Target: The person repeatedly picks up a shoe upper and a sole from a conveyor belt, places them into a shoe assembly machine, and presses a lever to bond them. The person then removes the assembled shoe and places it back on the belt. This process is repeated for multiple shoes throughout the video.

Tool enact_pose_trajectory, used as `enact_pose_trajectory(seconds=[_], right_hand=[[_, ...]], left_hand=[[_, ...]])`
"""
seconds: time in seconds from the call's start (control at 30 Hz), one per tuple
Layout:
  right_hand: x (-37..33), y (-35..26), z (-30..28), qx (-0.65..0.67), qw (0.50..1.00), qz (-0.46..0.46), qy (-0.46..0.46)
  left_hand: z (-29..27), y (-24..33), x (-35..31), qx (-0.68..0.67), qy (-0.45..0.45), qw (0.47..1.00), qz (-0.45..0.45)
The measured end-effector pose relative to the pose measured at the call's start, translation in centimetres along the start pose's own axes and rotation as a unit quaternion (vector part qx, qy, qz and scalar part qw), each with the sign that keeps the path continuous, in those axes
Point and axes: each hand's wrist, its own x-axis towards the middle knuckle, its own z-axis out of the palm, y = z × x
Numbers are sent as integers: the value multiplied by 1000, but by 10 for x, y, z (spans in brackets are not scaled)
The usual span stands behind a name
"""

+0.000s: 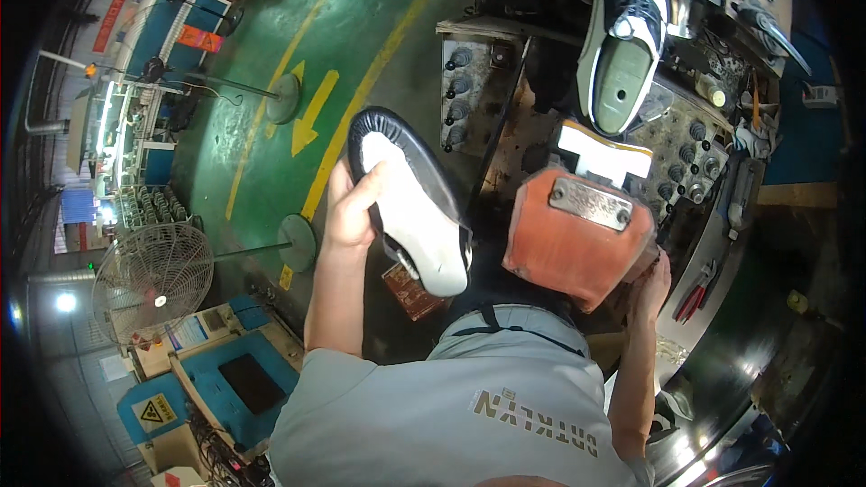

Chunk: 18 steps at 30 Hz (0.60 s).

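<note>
My left hand (354, 207) is closed round a black shoe upper (417, 207), its white underside turned up and the thumb pressed on it. The upper is held tilted in front of my body, left of the machine. My right hand (651, 287) is low beside the right edge of an orange machine block (577, 239) with a metal plate on it; its fingertips are hidden behind the edge, so I cannot make out what they touch. Above the block, a laced black-and-white shoe (622, 54) sits in the machine, a green last with a dark hole showing in its opening.
Machine panels with knobs (458, 95) flank the shoe. Red-handled pliers (695, 298) lie on a ledge at the right. A standing fan (153, 284) and a blue-topped bench (239, 379) are at the left. Yellow lines and an arrow (316, 113) mark the green floor.
</note>
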Motion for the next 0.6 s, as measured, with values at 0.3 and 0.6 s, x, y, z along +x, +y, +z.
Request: enact_pose_trajectory(seconds=[0.3,0.6], right_hand=[[-138,-109,-17,-32,979,-164,-120],[-201,-103,-115,-490,805,-322,93]], left_hand=[[152,4,-74,-67,-175,977,-102],[361,-104,-179,-100,-272,936,-202]])
